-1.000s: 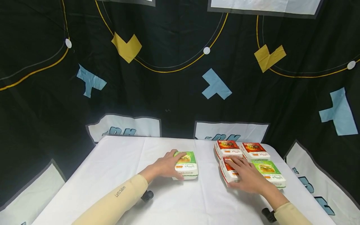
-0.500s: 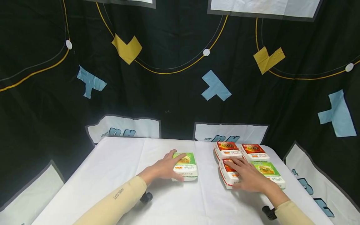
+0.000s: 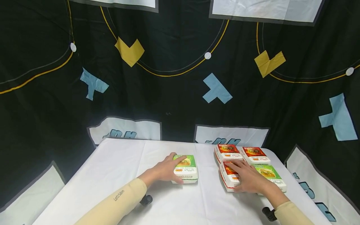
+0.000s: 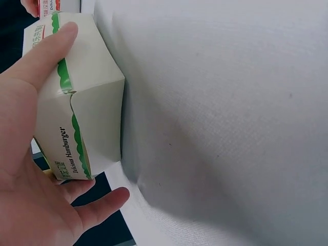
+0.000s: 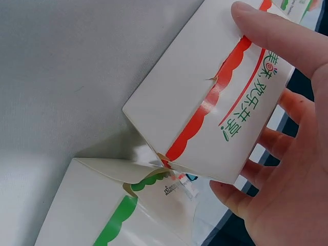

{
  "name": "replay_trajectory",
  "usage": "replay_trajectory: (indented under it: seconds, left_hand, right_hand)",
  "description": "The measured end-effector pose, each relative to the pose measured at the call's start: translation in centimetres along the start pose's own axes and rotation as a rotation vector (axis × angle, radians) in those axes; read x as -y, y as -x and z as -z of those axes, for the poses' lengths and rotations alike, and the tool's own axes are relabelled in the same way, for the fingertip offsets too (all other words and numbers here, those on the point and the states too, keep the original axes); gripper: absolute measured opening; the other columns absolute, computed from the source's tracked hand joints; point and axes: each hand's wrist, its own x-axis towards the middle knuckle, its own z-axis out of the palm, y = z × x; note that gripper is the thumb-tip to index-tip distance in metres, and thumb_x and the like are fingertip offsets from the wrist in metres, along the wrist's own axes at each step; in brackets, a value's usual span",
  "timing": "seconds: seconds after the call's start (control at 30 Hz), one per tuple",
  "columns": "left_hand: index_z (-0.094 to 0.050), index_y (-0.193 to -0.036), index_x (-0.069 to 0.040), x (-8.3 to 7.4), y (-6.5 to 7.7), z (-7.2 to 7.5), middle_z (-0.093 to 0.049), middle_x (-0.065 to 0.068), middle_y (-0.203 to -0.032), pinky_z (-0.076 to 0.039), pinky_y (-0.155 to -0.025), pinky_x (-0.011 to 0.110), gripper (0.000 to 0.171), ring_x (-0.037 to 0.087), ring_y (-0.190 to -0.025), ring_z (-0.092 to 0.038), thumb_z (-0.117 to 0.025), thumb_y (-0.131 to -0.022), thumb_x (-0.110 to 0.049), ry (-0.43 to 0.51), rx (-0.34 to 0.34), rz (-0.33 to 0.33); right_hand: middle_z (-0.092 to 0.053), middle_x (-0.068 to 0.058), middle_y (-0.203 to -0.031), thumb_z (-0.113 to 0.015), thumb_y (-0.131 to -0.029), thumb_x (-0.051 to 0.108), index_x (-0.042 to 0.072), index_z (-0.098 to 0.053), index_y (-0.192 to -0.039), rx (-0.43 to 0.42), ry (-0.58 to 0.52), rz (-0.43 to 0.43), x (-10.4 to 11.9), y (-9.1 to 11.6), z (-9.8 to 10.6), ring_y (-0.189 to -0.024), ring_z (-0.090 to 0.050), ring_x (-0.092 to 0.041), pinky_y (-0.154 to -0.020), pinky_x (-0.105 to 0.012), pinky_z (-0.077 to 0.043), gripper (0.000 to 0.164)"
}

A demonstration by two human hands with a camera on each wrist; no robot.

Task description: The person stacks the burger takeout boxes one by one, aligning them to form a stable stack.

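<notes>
My left hand point(image 3: 165, 170) grips a green-and-white hamburger box point(image 3: 187, 171) near the middle of the table. In the left wrist view, the thumb presses the side of that box point(image 4: 100, 115), and the other fingers reach round its far side. My right hand point(image 3: 250, 178) holds the front-left red-and-white hamburger box point(image 3: 231, 177) of a group on the right. Seen from the right wrist, the thumb lies on one side of the red box point(image 5: 205, 97) and the fingers lie behind it. Part of its top is hidden under the hand.
Two more red boxes, one at the back left point(image 3: 228, 152) and one at the back right point(image 3: 255, 155), plus a second green box point(image 3: 270, 175), sit close round the held red one. A white cloth covers the table point(image 3: 194, 206). Behind it hangs a black curtain point(image 3: 168, 100).
The head view has tilted slightly, so everything appears a little lower. Both hands keep their hold on the same boxes, which stay in place on the table.
</notes>
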Motion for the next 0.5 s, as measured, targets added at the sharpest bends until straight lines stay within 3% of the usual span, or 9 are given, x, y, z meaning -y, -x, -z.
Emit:
replay_trajectory:
  seconds: [0.17,0.4,0.5]
  left_hand:
    - [-0.020,-0.146,-0.029,-0.01,0.13,-0.15,-0.025,0.002,-0.146,-0.044,-0.087,0.043,0.111,0.017,-0.121,-0.038,-0.076,-0.057,-0.064,-0.003,-0.023,0.013]
    - [-0.021,-0.145,-0.033,-0.10,0.05,-0.19,-0.017,0.006,-0.151,-0.042,-0.090,0.049,0.108,0.024,-0.127,-0.037,-0.076,-0.057,-0.062,0.031,-0.035,0.032]
    - [-0.021,-0.145,-0.033,-0.08,0.20,-0.26,-0.022,0.007,-0.147,-0.044,-0.087,0.045,0.109,0.022,-0.121,-0.041,-0.078,-0.057,-0.060,0.045,-0.033,0.036]
  right_hand:
    - [-0.034,0.002,-0.141,-0.083,-0.055,0.050,0.039,-0.032,-0.142,-0.008,0.002,0.008,0.10,0.01,-0.08,-0.130,-0.029,-0.031,-0.093,-0.068,-0.029,0.102]
    - [-0.033,0.002,-0.142,-0.084,-0.053,0.050,0.041,-0.030,-0.142,0.017,0.000,-0.019,-0.07,-0.13,0.08,-0.128,-0.029,-0.029,-0.096,-0.062,-0.032,0.104]
    - [-0.032,0.000,-0.143,-0.084,-0.053,0.052,0.041,-0.028,-0.142,0.032,0.002,-0.022,-0.07,-0.11,-0.02,-0.129,-0.028,-0.033,-0.096,-0.063,-0.032,0.105]
